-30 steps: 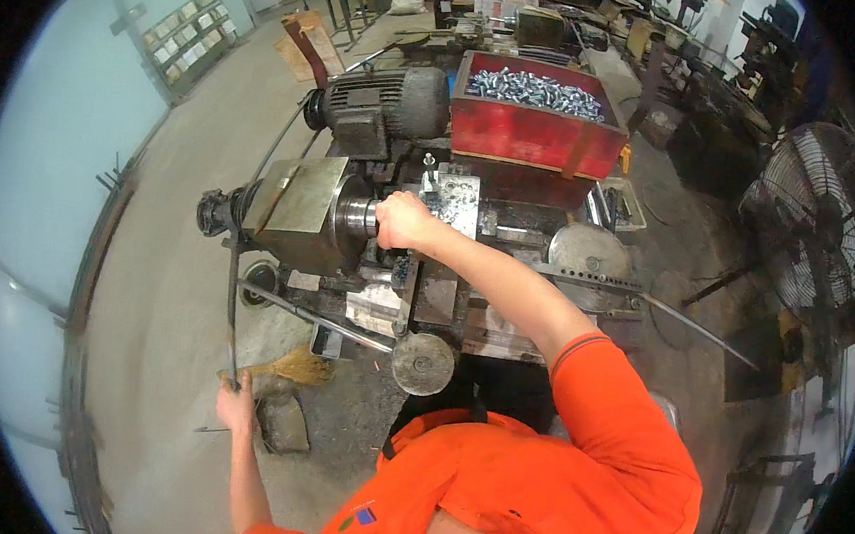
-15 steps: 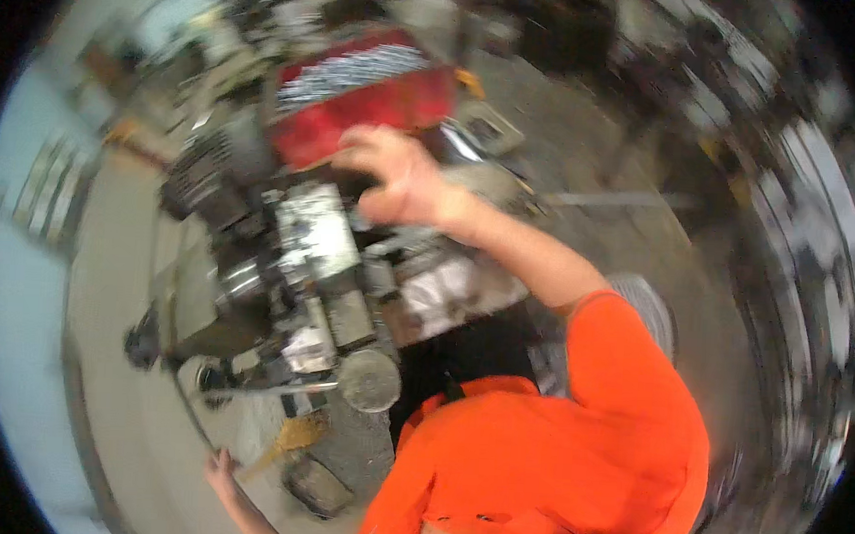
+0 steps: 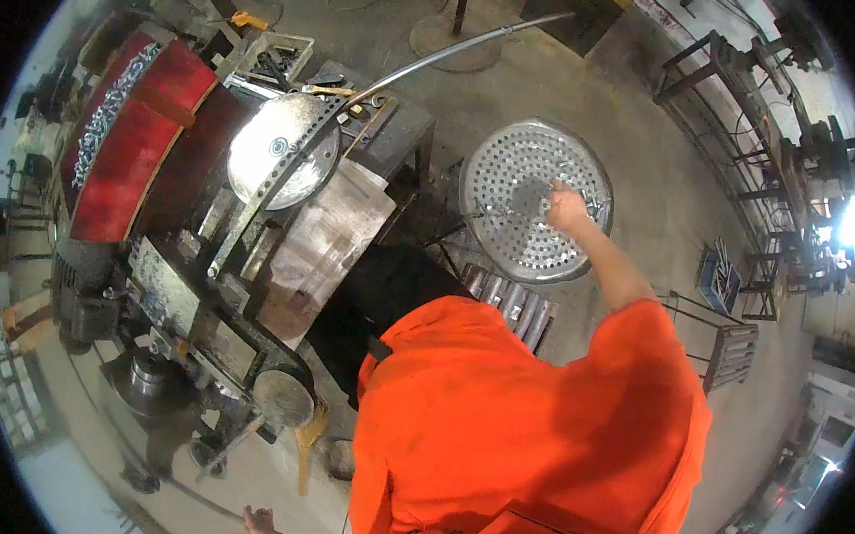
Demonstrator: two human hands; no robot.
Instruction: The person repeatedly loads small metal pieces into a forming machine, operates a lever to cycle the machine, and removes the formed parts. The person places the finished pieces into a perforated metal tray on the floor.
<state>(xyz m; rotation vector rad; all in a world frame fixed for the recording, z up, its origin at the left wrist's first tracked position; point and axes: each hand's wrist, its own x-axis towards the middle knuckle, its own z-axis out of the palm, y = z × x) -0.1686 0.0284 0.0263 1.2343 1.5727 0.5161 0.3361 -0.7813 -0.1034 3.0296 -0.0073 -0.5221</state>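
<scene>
My right hand (image 3: 568, 209) is over a round metal plate full of holes (image 3: 495, 234), to the right of the machine. One finger stretches forward, the others are partly hidden, and nothing shows in the grasp. Small shiny metal pieces (image 3: 597, 197) lie on the plate beside the hand. At the lower left, my left hand (image 3: 261, 523) is closed around a long thin dark rod (image 3: 205, 496) that runs to the machine. The machine (image 3: 170, 287) has a worn metal bed and a bright round disc (image 3: 277, 148) with a perforated bar (image 3: 293, 163) across it.
A red bin (image 3: 149, 141) with many small metal parts stands at the far left. A wooden board (image 3: 328, 233) lies beside the machine. A curved metal tube (image 3: 448, 51) juts out at the top. A metal rack (image 3: 732, 356) and a blue crate (image 3: 720, 279) stand at right.
My right hand has moved from beside the red bin, over the machine, to the perforated plate at right. The view has turned to the right. My left hand stays at the rod.
</scene>
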